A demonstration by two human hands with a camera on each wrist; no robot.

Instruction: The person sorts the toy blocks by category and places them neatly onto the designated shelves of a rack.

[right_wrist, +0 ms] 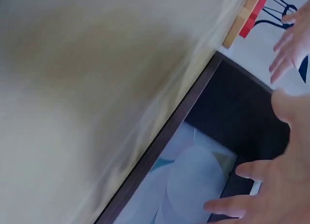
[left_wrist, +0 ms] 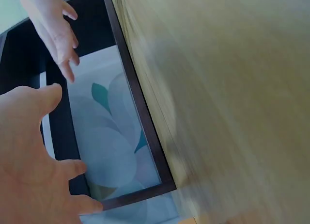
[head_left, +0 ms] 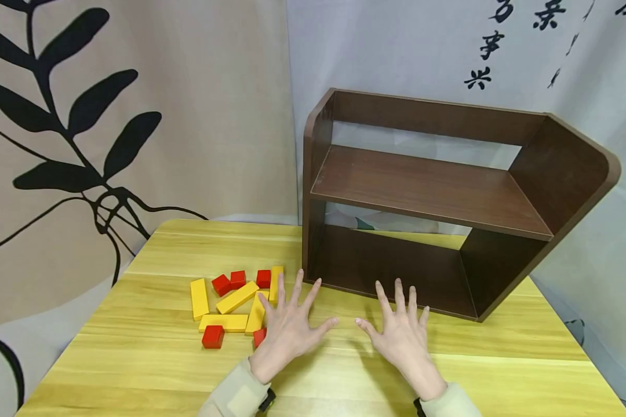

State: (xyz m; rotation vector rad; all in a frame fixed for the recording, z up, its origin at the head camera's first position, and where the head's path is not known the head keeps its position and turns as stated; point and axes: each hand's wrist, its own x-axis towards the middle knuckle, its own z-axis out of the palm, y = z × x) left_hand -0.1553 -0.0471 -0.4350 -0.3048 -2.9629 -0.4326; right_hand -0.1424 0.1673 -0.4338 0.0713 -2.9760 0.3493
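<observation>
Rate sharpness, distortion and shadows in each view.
Head view: sharp, shelf skewed by the wide lens, soft shadows under the left hand and right hand. Left wrist view: table smeared. Right wrist view: table smeared too.

Scattered red and yellow blocks (head_left: 237, 301) on table, just beside dark shelf (head_left: 433, 197).
</observation>
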